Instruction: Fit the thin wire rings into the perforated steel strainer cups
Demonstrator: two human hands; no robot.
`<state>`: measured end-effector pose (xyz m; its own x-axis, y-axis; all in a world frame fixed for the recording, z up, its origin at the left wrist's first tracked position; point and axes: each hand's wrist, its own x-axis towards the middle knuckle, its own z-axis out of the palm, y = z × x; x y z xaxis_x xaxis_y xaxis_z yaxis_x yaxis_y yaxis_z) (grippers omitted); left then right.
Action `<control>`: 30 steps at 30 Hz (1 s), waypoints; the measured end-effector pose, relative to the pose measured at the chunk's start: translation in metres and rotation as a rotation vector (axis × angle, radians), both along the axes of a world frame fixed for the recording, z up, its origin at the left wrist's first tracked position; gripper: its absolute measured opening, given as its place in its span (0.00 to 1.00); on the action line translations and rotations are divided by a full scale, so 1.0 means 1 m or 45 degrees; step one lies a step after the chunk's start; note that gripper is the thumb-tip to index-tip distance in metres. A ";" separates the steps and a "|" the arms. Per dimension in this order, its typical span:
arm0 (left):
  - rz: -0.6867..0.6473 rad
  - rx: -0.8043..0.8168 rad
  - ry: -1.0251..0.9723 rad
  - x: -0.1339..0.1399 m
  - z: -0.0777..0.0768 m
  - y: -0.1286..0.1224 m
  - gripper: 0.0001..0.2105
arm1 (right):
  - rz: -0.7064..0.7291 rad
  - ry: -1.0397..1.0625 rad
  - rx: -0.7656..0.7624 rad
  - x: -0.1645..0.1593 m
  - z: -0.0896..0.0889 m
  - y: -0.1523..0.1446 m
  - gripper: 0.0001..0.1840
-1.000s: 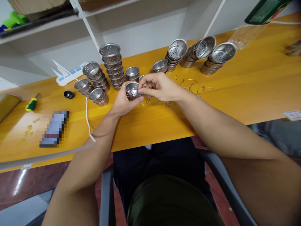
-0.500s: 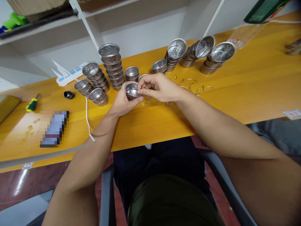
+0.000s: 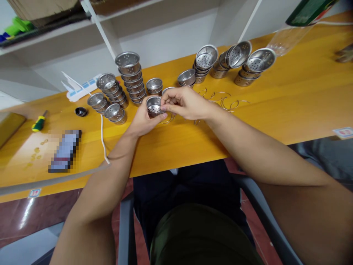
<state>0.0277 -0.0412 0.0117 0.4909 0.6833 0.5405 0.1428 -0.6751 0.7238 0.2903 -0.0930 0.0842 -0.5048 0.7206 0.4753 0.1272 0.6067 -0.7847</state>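
Observation:
My left hand (image 3: 143, 119) is wrapped round a small perforated metal strainer cup (image 3: 153, 105), its mouth tilted up toward me. The thumb and fingertips of my right hand (image 3: 182, 103) are pinched together at the cup's right rim; whatever is between them is hidden. Thin bent wire pieces (image 3: 233, 105) lie loose to the right of my hands, and a few wire loops (image 3: 168, 119) show just under them. Behind the held cup stand a short stack of cups (image 3: 154, 85) and another cup, partly covered by my right hand.
Tall strainer stacks (image 3: 131, 79) stand behind and left, with more stacks (image 3: 205, 60) at back right. On the left lie a phone (image 3: 65, 151), a screwdriver (image 3: 39, 123), a black round piece (image 3: 81, 111) and a white cable (image 3: 102, 141). A clear bottle (image 3: 289, 39) leans back right.
Both hands keep almost the same pose on the strainer cup. The whole view has shifted very slightly; nothing on the table has visibly moved.

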 end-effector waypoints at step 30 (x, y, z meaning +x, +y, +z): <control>0.021 0.043 -0.118 0.010 -0.024 0.017 0.57 | -0.327 -0.116 0.263 0.004 -0.027 0.010 0.31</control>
<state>0.0380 -0.0241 -0.0122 0.4266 0.6713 0.6061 0.0871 -0.6975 0.7112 0.2940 -0.0834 0.0570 -0.3664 0.7230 0.5857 0.3601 0.6906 -0.6272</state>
